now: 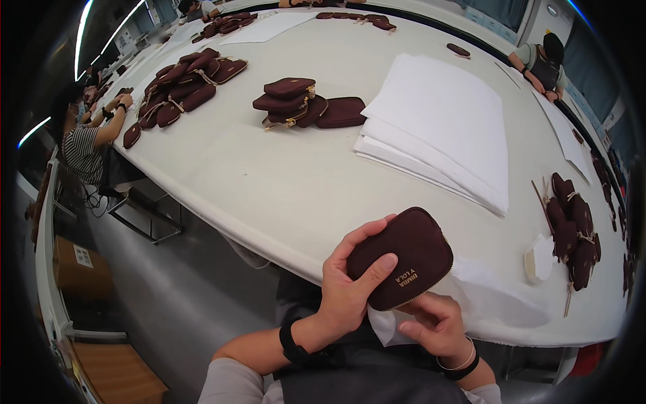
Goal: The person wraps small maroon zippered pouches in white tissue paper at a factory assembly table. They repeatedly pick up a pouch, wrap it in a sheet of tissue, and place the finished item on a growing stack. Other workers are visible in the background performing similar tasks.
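A dark burgundy zip pouch [410,252] with rounded corners and gold lettering is in my left hand [350,289]. The thumb presses on its front and the fingers wrap behind its far edge. Its zipper runs along the lower right edge. My right hand [434,323] is closed just below the pouch, with fingers bent under the zipper edge. A piece of thin white material [382,326] hangs below the pouch and meets my right thumb; whether it is cloth or paper I cannot tell.
White sheets [437,135] are stacked beyond my hands. Stacked pouches [289,101] stand left of them. A larger pouch pile [185,84] lies at far left, another [572,229] at right beside a white roll [538,259]. Thin white sheeting [498,296] lies by the near edge. Co-workers sit around the table [269,195].
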`<state>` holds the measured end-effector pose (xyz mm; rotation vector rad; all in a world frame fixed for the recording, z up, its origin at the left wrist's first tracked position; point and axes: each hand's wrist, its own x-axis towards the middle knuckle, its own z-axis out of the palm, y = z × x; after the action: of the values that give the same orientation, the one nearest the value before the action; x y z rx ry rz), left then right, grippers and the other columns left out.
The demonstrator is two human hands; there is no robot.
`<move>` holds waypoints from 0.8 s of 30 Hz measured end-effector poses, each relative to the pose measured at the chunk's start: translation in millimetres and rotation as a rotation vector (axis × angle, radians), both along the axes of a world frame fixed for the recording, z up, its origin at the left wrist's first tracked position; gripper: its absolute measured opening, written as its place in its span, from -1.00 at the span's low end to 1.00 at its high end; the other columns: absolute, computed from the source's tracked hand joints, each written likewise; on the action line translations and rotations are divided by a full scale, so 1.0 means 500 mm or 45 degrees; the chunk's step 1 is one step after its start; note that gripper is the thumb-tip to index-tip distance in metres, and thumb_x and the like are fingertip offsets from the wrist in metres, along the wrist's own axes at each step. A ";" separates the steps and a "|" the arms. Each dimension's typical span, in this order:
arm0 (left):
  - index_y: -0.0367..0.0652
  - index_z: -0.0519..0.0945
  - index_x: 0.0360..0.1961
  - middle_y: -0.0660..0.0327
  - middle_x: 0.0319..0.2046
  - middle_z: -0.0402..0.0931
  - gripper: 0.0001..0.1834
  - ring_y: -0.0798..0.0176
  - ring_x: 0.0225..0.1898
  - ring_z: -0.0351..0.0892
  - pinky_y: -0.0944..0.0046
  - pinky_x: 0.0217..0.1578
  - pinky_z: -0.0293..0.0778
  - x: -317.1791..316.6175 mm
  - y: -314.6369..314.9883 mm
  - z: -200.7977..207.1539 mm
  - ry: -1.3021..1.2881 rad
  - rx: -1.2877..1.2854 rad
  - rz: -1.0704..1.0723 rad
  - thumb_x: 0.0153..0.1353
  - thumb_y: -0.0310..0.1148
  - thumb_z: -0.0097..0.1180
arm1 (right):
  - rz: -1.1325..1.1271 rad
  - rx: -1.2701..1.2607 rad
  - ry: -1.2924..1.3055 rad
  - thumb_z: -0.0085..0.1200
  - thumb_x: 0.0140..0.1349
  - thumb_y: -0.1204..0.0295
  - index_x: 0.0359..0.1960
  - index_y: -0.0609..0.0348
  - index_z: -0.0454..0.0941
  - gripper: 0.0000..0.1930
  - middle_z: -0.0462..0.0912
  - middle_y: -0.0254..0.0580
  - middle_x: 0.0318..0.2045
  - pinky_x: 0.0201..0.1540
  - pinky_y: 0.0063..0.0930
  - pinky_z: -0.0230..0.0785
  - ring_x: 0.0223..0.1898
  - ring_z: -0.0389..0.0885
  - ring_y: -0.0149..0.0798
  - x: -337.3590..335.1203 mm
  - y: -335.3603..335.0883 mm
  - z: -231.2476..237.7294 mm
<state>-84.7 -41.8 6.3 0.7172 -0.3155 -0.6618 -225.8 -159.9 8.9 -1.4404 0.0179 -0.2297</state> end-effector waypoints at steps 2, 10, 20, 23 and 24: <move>-0.26 0.48 0.22 0.00 0.32 0.41 -0.52 0.18 0.26 0.48 0.19 0.25 0.49 0.000 0.001 0.002 -0.027 0.025 0.009 0.28 -0.59 0.26 | 0.168 -0.046 0.001 0.24 0.25 0.59 0.36 0.45 0.30 -0.36 0.47 0.11 0.27 0.45 -0.23 0.14 0.34 0.43 -0.08 0.002 0.002 0.004; -0.20 0.47 0.10 -0.12 0.25 0.45 -0.48 0.08 0.21 0.54 0.12 0.19 0.57 -0.021 0.022 0.009 -0.613 0.097 0.046 0.12 -0.69 0.36 | 0.414 0.291 0.094 0.31 0.19 0.53 0.48 0.17 0.08 -0.14 0.27 -0.14 0.38 0.41 -0.21 0.19 0.41 0.26 -0.20 0.018 -0.030 0.030; -0.13 -0.01 0.55 -0.07 0.39 0.30 0.01 0.12 0.37 0.36 0.15 0.33 0.34 0.001 0.021 0.033 -0.402 -0.005 -0.190 0.20 -0.49 0.38 | 0.091 0.846 0.066 -0.05 0.52 0.20 0.46 0.10 0.18 -0.44 0.40 -0.17 0.36 0.40 -0.09 0.23 0.38 0.37 -0.11 0.056 -0.022 -0.015; -0.18 0.06 0.53 -0.05 0.40 0.29 -0.07 0.14 0.40 0.32 0.16 0.36 0.30 0.001 0.013 0.014 -0.509 0.028 -0.209 0.24 -0.50 0.33 | -0.053 0.803 0.072 0.04 0.47 0.24 0.48 0.07 0.11 -0.37 0.38 -0.18 0.36 0.41 -0.07 0.24 0.38 0.37 -0.10 0.060 -0.009 -0.009; -0.20 0.10 0.52 -0.04 0.40 0.29 -0.11 0.15 0.40 0.32 0.17 0.36 0.30 -0.004 0.009 0.009 -0.544 0.066 -0.206 0.25 -0.51 0.32 | -0.101 0.729 0.063 0.06 0.46 0.25 0.48 0.06 0.10 -0.36 0.38 -0.18 0.35 0.41 -0.07 0.25 0.37 0.37 -0.10 0.061 -0.007 -0.004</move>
<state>-86.5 -37.4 10.7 0.8884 -0.7572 -0.6678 -195.6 -163.2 6.9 -0.8751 0.1687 -0.2303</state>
